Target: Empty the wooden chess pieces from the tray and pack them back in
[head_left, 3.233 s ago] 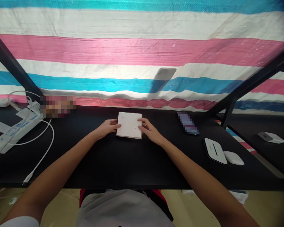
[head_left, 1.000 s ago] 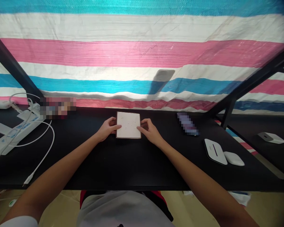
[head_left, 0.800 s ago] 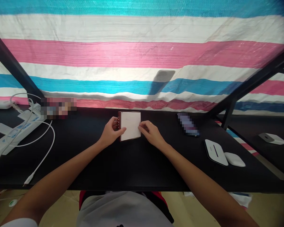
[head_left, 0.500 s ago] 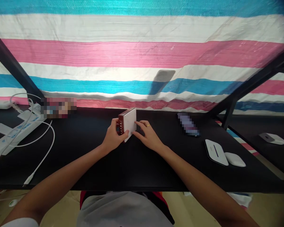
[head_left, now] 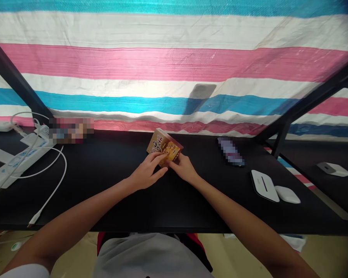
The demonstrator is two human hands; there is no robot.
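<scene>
because the box (head_left: 166, 144) was turned, its print (head_left: 157, 144) replaces white in view | right hand (head_left: 186, 168) grips it below | left hand (head_left: 147, 170) rests on it, unclenched

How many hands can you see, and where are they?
2. The left hand has its fingers over the printed face of the box; the right hand grips its lower right corner, some fingers hidden behind.

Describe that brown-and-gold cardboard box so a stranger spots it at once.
Find the flat black tabletop before the striped plastic sheet. Near its middle, the bare left hand and right hand meet at the tilted box, the only item they touch.
</scene>
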